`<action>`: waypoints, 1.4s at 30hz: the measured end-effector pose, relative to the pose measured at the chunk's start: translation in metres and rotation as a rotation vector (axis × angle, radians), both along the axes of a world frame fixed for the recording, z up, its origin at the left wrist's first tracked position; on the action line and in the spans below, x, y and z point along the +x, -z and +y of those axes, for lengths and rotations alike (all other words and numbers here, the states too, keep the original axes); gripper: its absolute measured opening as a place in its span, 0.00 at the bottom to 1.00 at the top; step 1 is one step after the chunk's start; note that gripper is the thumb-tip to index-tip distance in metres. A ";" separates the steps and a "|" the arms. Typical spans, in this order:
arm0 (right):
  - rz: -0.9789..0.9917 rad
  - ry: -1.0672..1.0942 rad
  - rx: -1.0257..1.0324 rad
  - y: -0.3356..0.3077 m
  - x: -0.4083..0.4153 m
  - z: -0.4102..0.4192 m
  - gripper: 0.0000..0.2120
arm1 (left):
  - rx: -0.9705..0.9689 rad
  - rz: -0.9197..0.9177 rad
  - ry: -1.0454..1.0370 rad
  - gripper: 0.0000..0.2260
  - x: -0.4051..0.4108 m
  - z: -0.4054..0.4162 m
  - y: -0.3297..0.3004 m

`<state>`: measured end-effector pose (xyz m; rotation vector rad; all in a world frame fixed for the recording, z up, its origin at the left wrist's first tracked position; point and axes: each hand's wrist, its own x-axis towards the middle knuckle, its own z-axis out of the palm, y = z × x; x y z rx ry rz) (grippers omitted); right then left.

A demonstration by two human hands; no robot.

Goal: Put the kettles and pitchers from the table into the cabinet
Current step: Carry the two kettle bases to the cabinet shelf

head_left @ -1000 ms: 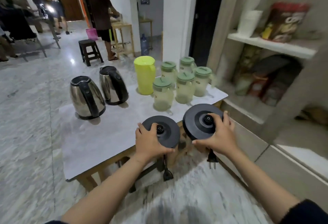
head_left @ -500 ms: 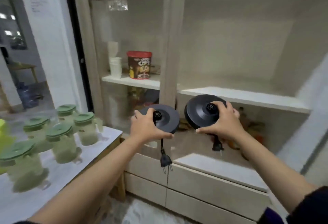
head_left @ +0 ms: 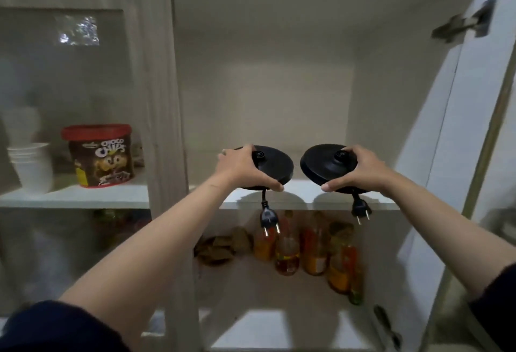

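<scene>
My left hand (head_left: 243,168) grips a round black kettle base (head_left: 275,164) and my right hand (head_left: 360,170) grips a second black kettle base (head_left: 321,163). Both bases hover just above the front edge of the cabinet's white middle shelf (head_left: 301,198), inside the open right-hand compartment. A short cord with a plug (head_left: 268,219) dangles under the left base, and another plug (head_left: 361,210) hangs under the right one. No kettles, pitchers or table are in view.
Below the shelf stand several bottles (head_left: 315,248) of orange and amber liquid. The open cabinet door (head_left: 458,134) is at the right. Behind the glass at the left sit a chocolate cereal tub (head_left: 99,156) and stacked white cups (head_left: 32,167).
I turned from the table to the cabinet, carrying both kettle bases up and forward. They now hover over the middle shelf; the table with kettles and pitchers has left the view.
</scene>
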<state>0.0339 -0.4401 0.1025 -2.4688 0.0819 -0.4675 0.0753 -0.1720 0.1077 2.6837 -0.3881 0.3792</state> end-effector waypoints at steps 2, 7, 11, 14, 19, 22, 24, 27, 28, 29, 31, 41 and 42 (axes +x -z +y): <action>0.032 0.032 0.020 0.002 0.022 -0.005 0.58 | -0.027 0.043 0.032 0.51 0.034 -0.005 0.003; 0.103 0.066 0.057 0.019 0.081 -0.016 0.57 | -0.035 0.164 0.083 0.52 0.113 -0.021 0.025; 0.188 0.076 0.022 0.030 0.127 -0.028 0.55 | -0.036 0.242 0.087 0.49 0.161 -0.036 0.041; 0.227 0.090 -0.058 0.038 0.167 -0.041 0.55 | 0.026 0.226 0.075 0.49 0.196 -0.050 0.050; 0.339 0.182 -0.174 0.049 0.233 -0.068 0.60 | 0.094 0.229 -0.007 0.49 0.249 -0.081 0.054; 0.398 0.151 -0.169 0.049 0.268 -0.090 0.60 | 0.074 0.251 0.002 0.48 0.287 -0.100 0.058; 0.435 0.071 -0.129 0.050 0.290 -0.105 0.62 | 0.059 0.272 0.021 0.49 0.310 -0.114 0.064; 0.453 -0.006 -0.092 0.055 0.323 -0.125 0.65 | 0.024 0.310 0.040 0.53 0.338 -0.136 0.071; 0.453 -0.021 -0.094 0.055 0.332 -0.129 0.64 | 0.018 0.317 0.049 0.54 0.348 -0.143 0.074; 0.450 -0.038 -0.097 0.055 0.341 -0.132 0.61 | 0.015 0.321 0.054 0.55 0.357 -0.149 0.074; 0.440 -0.062 -0.087 0.056 0.357 -0.140 0.54 | 0.017 0.332 0.048 0.57 0.375 -0.159 0.077; 0.452 -0.027 -0.138 0.065 0.403 -0.164 0.61 | 0.057 0.391 -0.004 0.52 0.423 -0.186 0.081; 0.455 -0.022 -0.143 0.066 0.408 -0.168 0.63 | 0.056 0.393 -0.005 0.52 0.427 -0.188 0.082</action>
